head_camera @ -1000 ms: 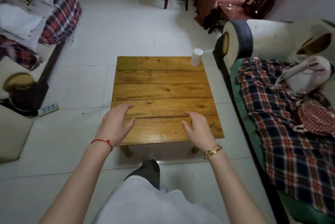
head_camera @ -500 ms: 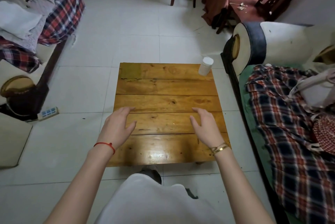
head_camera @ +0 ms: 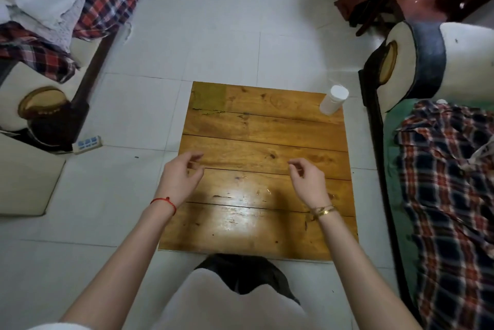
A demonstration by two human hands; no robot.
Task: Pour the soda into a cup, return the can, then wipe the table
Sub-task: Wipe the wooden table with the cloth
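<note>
Hands hover over a square wooden table point(head_camera: 267, 148) in the head view, both holding nothing. The left hand point(head_camera: 179, 178), with a red string bracelet point(head_camera: 163, 201) at its wrist, hangs above the table's left edge with its fingers loosely curled and the thumb close to the fingertips. The right hand point(head_camera: 307, 181), with gold bangles point(head_camera: 323, 210) at the wrist, hangs over the middle-right planks in much the same loose, empty curl. Whether either hand touches the wood cannot be told. A white cup point(head_camera: 333, 100) stands upright on the table's far right corner, well apart from both hands. No soda can shows in this view. A bright glare lies on the near planks between the forearms. To the right of the table stands a sofa draped in a plaid blanket point(head_camera: 449, 196), with a cream and dark blue rolled armrest point(head_camera: 433, 62) near the cup. To the left, a white power strip point(head_camera: 87, 144) lies on the pale tiled floor point(head_camera: 213, 35).
</note>
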